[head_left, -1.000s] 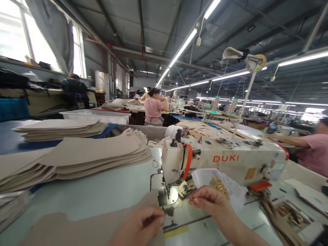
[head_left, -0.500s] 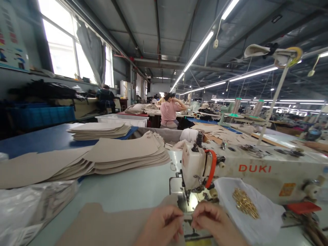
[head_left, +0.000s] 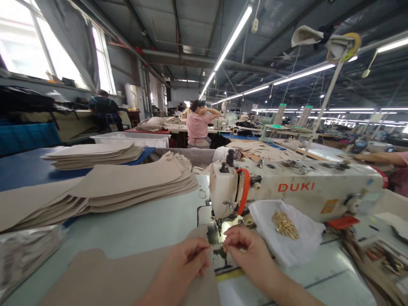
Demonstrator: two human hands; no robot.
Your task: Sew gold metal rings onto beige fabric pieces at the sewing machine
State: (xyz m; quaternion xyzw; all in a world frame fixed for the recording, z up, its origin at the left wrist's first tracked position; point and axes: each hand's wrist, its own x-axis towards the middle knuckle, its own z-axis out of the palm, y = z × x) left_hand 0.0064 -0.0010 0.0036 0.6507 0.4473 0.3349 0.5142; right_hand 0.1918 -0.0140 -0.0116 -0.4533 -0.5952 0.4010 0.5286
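Observation:
Just in front of the sewing machine (head_left: 219,187), my left hand (head_left: 189,259) lies over a beige fabric panel (head_left: 127,276), its thumb and fingers pinched together. My right hand (head_left: 244,248) faces it a short gap away, fingertips also pinched, beside the needle area. What either pinch holds is too small or hidden to name. A pale narrow strip seems to span the gap between the fingertips. The panel lies flat on the pale table, its right edge beneath my left hand. Gold-coloured metal pieces (head_left: 284,224) lie on a white cloth (head_left: 306,242) right of my right hand.
Stacked beige panels (head_left: 127,178) lie to the left, with another stack (head_left: 95,154) behind. A plastic bag (head_left: 28,255) sits at the left edge. Rightward are a tray (head_left: 385,255) and another person's arm (head_left: 382,157). A person in pink (head_left: 197,127) sits ahead.
The view has turned right and slightly down, so the scene sits further left and more of the right side shows. Both hands keep their pinched pose in front of the machine.

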